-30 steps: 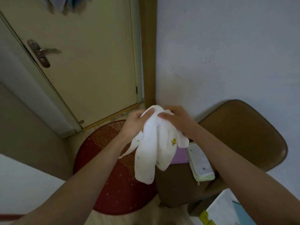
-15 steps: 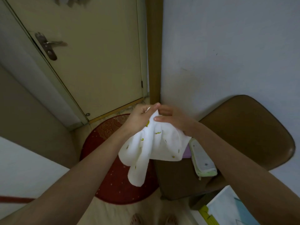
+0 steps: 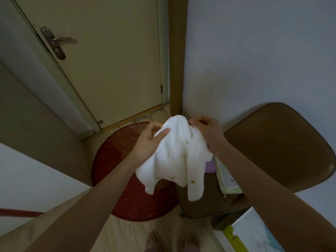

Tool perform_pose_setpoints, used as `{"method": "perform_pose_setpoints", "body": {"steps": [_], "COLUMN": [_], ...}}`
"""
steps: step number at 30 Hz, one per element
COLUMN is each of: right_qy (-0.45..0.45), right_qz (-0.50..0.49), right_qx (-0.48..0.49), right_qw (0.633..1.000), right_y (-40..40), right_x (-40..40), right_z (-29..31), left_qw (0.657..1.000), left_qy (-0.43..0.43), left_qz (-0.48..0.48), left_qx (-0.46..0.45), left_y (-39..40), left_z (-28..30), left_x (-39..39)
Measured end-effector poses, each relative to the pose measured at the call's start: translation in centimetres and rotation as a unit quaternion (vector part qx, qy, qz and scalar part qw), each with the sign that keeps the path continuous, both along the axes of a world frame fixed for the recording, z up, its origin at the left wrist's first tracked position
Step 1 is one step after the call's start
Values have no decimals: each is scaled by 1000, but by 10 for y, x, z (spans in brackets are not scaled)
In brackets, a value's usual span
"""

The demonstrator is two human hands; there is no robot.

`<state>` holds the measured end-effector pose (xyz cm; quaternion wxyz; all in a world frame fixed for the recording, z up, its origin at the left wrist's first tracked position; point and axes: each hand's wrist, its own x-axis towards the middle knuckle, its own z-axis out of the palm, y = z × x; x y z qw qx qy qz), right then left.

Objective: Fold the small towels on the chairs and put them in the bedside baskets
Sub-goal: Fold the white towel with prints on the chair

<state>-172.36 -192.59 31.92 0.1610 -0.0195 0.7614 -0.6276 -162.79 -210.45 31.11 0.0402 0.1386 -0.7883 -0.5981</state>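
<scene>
I hold the white towel up in the air, over the front edge of the brown chair. My left hand pinches its top at 9 o'clock. My right hand grips it at 3 o'clock. It hangs all bunched, so I think I should find two corners, pull them apart, and shake it flat before I fold. A green-edged towel waits on the seat.

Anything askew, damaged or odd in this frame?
Nothing stands out. Both hands, left hand and right hand, hold the white towel, bunched and unfolded, above the brown chair, where a green-edged towel and a purple one lie flat.
</scene>
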Motion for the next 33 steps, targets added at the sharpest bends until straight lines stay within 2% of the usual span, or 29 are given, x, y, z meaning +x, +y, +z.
{"method": "perform_pose_setpoints", "body": {"steps": [2, 5, 8, 10, 12, 17, 21, 23, 26, 30, 33], "right_qy": [-23, -45, -33, -29, -8, 146, 227, 246, 217, 212, 196], "right_qz": [-32, -61, -56, -44, -30, 40, 151, 126, 72, 9, 4], "right_qx": [-48, -91, -93, -83, -57, 36, 113, 107, 53, 56, 52], "right_qw": [998, 993, 994, 995, 998, 988, 955, 955, 972, 976, 979], "right_y": [-9, -18, -18, -15, -13, -2, -5, -12, -19, -18, -19], "right_x": [3, 5, 6, 7, 11, 31, 51, 56, 56, 45, 42], "right_z": [-1, 0, 1, -4, -9, -19, -33, -37, -37, -36, -27], "left_qw": [999, 994, 990, 989, 990, 993, 993, 992, 988, 972, 973], "left_qy": [28, 47, 4, -22, -43, -92, -94, -99, -100, -143, -152], "left_qz": [-33, -99, -138, -149, -135, -17, -22, -20, -19, -54, -14], "left_qx": [27, -21, 20, 0, -19, 71, 67, 77, 115, 178, 173], "left_y": [14, 25, 29, 29, 25, 6, 6, 10, 10, -1, -6], "left_z": [9, 5, 4, 5, 3, -4, -4, 1, 9, 9, 7], "left_x": [-1, 1, 5, 5, 4, 0, -2, -2, -2, 4, 8]}}
